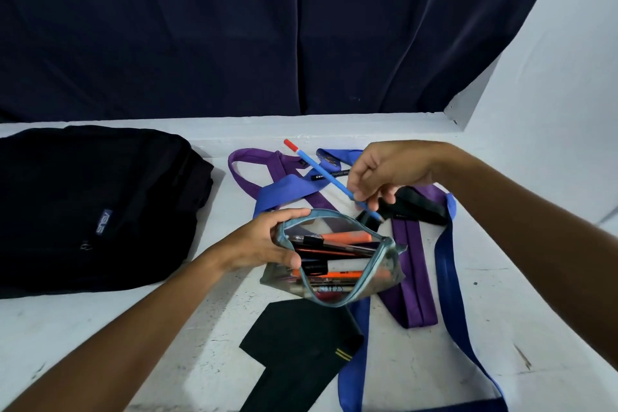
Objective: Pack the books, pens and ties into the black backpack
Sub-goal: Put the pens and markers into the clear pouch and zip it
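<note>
My left hand (267,244) grips the left end of a clear pencil pouch (384,274) with a blue zip, holding its mouth wide. Inside lie several pens and orange markers. My right hand (384,170) pinches a blue pencil (321,170) with a red eraser end, its tip pointing down just above the pouch's far rim. The black backpack (90,207) lies flat at the left. Around the pouch lie a purple tie (413,264), a blue tie (451,294) and a black tie (301,344). A black pen (329,174) rests on the ties behind the pencil.
Everything lies on a white table (535,328) with a scuffed top. A dark blue curtain (267,27) hangs behind it, and a white wall (568,77) closes the right side. A black folded item (418,207) lies under my right hand.
</note>
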Action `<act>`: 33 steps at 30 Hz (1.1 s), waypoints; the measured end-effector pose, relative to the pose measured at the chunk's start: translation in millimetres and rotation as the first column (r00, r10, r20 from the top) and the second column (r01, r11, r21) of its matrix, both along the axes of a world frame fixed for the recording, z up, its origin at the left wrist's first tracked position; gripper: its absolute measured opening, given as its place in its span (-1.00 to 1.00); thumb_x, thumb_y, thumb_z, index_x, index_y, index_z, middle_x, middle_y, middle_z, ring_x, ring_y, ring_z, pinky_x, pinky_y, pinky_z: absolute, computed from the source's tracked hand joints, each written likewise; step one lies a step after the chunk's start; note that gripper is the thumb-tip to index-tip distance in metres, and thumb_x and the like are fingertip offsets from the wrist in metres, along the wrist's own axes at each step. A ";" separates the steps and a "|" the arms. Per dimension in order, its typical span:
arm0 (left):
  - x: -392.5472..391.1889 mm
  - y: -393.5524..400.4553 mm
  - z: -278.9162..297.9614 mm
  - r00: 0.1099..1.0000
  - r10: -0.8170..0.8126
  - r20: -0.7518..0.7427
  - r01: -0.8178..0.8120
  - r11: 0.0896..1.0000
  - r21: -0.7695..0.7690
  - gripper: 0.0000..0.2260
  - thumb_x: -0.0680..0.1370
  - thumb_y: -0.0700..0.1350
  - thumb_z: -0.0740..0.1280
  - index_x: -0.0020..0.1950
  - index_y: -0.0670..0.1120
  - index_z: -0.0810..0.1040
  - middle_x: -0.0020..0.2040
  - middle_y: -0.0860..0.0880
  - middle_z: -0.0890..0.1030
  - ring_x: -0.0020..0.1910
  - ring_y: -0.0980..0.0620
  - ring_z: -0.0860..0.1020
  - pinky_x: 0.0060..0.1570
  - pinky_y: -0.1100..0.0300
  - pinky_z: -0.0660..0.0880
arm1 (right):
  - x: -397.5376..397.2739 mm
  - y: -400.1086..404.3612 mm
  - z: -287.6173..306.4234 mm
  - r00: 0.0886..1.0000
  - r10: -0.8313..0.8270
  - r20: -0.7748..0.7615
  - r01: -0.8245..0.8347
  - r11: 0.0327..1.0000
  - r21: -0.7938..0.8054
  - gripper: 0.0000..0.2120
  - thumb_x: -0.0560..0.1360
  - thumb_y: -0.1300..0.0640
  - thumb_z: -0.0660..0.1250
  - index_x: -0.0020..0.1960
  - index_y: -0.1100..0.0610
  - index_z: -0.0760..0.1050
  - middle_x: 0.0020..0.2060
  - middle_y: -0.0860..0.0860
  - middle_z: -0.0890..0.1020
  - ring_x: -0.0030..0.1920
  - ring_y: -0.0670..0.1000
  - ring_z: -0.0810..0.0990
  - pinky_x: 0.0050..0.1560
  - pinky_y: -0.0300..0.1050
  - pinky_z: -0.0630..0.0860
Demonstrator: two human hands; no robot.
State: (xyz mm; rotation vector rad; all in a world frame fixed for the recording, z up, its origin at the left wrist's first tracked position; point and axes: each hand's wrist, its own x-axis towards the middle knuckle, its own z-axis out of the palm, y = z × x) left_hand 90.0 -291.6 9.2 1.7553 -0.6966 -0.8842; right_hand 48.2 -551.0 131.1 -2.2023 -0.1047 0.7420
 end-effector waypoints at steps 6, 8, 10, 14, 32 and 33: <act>0.8 -0.7 -2.1 0.999 0.012 -0.035 -0.013 0.999 -0.031 0.04 0.09 0.15 0.68 0.48 -0.12 0.36 0.35 -0.04 0.53 0.31 -0.06 0.54 0.32 -0.04 0.46 | -0.6 17.8 -37.9 1.000 -0.001 0.028 -0.001 0.998 0.069 -0.98 0.47 0.31 0.41 -0.14 0.23 0.61 -0.44 -0.02 0.62 -0.46 -0.13 0.55 -0.53 -0.33 0.24; 0.7 -1.4 -2.8 0.999 0.006 -0.048 -0.008 0.999 -0.045 -0.03 0.09 0.14 0.68 0.42 -0.09 0.41 0.30 -0.06 0.58 0.28 -0.08 0.56 0.25 0.04 0.51 | -0.8 20.5 -39.0 0.993 0.083 0.082 -0.079 0.996 -0.048 -0.98 0.45 0.27 0.44 -0.16 0.19 0.64 -0.47 -0.09 0.62 -0.49 -0.18 0.49 -0.48 -0.32 0.28; 1.1 -1.0 -4.4 0.997 -0.006 -0.076 0.001 0.998 -0.062 -0.07 0.09 0.11 0.69 0.39 -0.06 0.42 0.25 -0.08 0.61 0.26 -0.09 0.57 0.19 0.09 0.53 | -1.5 25.5 -36.5 0.973 0.212 0.090 -0.191 0.962 -0.196 -0.91 0.44 0.24 0.46 -0.22 0.10 0.65 -0.47 -0.13 0.62 -0.45 -0.18 0.49 -0.38 -0.31 0.38; 4.8 1.1 -7.8 0.994 0.000 -0.106 -0.007 0.997 -0.074 0.07 0.07 0.11 0.70 0.48 -0.10 0.33 0.32 -0.11 0.57 0.29 -0.11 0.55 0.26 -0.01 0.50 | -3.0 39.1 -36.1 0.936 0.352 0.000 -0.314 0.835 -0.452 -0.99 0.41 0.22 0.48 -0.19 0.16 0.67 -0.26 0.00 0.70 -0.23 -0.09 0.59 -0.23 -0.23 0.43; 3.0 -1.0 -4.3 0.982 0.118 -0.150 -0.122 0.992 -0.022 -0.11 0.25 0.58 0.22 0.40 0.05 0.48 0.30 -0.08 0.58 0.28 -0.07 0.56 0.27 -0.01 0.47 | 1.7 56.2 -35.4 0.934 0.338 0.114 -0.277 0.888 -0.367 -0.84 0.46 0.19 0.43 -0.17 0.31 0.62 -0.27 0.06 0.63 -0.26 -0.09 0.52 -0.27 -0.30 0.40; 3.3 -2.8 -4.4 0.966 0.162 -0.202 -0.172 0.985 -0.032 -0.20 0.35 0.55 0.12 0.35 0.04 0.53 0.27 -0.10 0.61 0.27 -0.10 0.56 0.32 -0.04 0.43 | 2.0 54.8 -34.1 0.934 0.340 0.111 -0.277 0.884 -0.376 -0.86 0.46 0.19 0.43 -0.19 0.28 0.62 -0.28 0.03 0.63 -0.27 -0.10 0.53 -0.23 -0.26 0.41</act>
